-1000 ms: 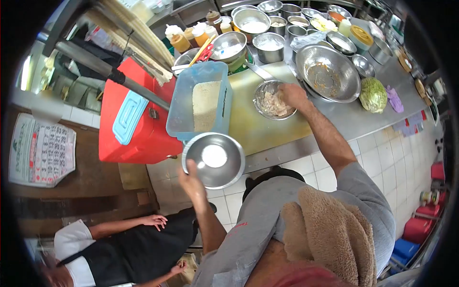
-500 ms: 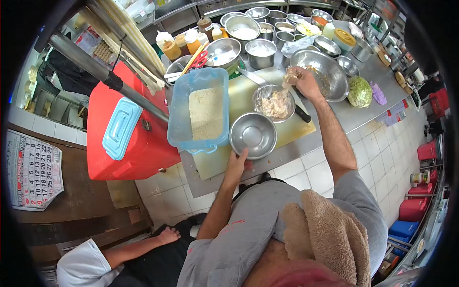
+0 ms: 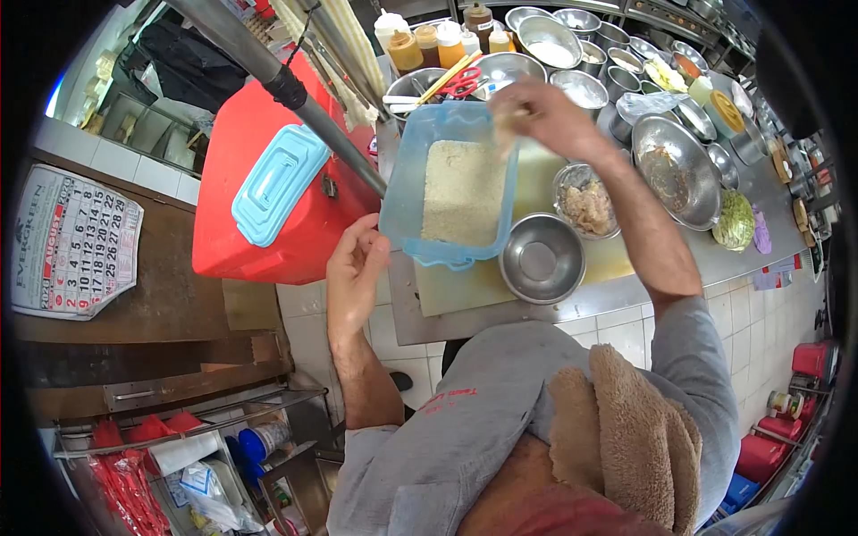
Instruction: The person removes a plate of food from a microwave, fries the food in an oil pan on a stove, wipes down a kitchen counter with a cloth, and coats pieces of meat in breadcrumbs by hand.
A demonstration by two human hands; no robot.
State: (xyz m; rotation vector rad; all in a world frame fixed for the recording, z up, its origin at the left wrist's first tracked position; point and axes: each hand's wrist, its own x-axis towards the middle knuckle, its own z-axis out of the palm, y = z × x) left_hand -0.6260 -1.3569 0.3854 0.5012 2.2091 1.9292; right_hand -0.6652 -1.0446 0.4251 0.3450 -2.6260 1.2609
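Observation:
My right hand (image 3: 545, 116) is over the right side of a blue plastic tub (image 3: 407, 192), its fingers closed on a pale piece of raw meat (image 3: 507, 134) that hangs down. Pale crumbs (image 3: 460, 201) lie in the tub. At the tub's left side is my left hand (image 3: 356, 259), fingers apart and holding nothing. An empty steel bowl (image 3: 542, 257) rests on the cutting board (image 3: 438, 295). Behind it, a smaller bowl (image 3: 561, 183) holds more raw meat (image 3: 588, 208), partly behind my right forearm.
A red cooler (image 3: 259, 170) with a light blue lid (image 3: 279, 185) on it stands at left. Sauce bottles (image 3: 450, 45) and steel bowls line the back. A large stained bowl (image 3: 706, 201) and a cabbage (image 3: 734, 223) are at right.
My right hand has carried the meat left from beside the meat bowl to above the tub. My left hand has let go of the empty bowl and moved left. The co-worker has left the view.

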